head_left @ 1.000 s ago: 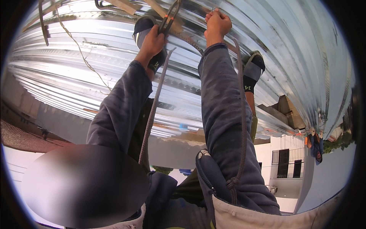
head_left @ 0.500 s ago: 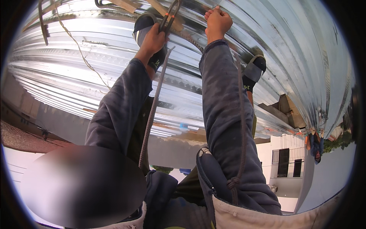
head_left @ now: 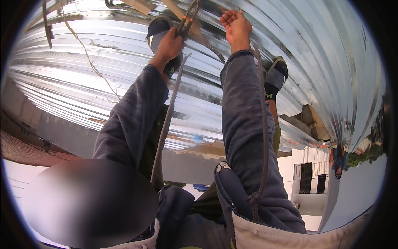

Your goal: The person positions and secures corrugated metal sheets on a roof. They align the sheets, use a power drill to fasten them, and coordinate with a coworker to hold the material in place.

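My left hand is closed on a long dark hand tool with two handles and orange bands, over my left shoe. My right hand is turned with the palm partly up and fingers curled above the corrugated metal sheets; whatever sits at its fingertips is too small to make out. My right shoe rests on the metal to the right. Two hood cords hang beside my sleeves, one left, one right.
Wooden strips and a bent dark bar lie at the top; a pale wire crosses the left sheets. A co-worker is at the far right, by a brown block-like piece. A building with a railed balcony stands beyond.
My right hand has rotated, showing more palm and finger pads, and shifted slightly down from half a second ago. My left hand with the tool has moved slightly to the right.
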Demonstrator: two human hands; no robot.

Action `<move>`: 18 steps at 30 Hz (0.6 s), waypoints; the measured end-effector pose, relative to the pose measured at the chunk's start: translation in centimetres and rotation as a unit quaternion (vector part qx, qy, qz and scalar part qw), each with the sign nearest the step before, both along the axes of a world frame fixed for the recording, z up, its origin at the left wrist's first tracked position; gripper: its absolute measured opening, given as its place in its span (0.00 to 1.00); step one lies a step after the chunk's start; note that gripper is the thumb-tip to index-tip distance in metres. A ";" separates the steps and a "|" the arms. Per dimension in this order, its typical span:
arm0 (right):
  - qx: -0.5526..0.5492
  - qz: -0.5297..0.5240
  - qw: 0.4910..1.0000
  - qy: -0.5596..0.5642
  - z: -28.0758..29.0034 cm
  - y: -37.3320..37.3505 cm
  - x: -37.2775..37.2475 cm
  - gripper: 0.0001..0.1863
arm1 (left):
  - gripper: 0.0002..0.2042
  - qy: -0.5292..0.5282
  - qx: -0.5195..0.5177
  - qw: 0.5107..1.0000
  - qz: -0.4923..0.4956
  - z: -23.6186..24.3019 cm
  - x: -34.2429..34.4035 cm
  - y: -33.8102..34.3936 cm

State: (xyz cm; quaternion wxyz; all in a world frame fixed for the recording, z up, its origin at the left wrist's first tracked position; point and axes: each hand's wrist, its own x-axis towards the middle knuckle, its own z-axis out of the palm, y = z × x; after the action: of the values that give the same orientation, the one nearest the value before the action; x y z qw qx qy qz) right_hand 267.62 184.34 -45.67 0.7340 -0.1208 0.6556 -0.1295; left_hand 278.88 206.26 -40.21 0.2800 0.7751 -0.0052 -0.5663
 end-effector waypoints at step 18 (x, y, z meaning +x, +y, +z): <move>-0.156 0.214 0.948 0.178 -0.3 2.6 -1.2 0.13 | 0.18 0.077 -0.025 0.994 0.076 12.8 3.1 -4.1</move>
State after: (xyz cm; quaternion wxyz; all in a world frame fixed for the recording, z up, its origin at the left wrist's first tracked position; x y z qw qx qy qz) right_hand 266.43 186.97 -45.96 0.5876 -0.3920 0.7064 -0.0465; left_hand 281.94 202.19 -27.37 0.3406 0.7200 0.0613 -0.6015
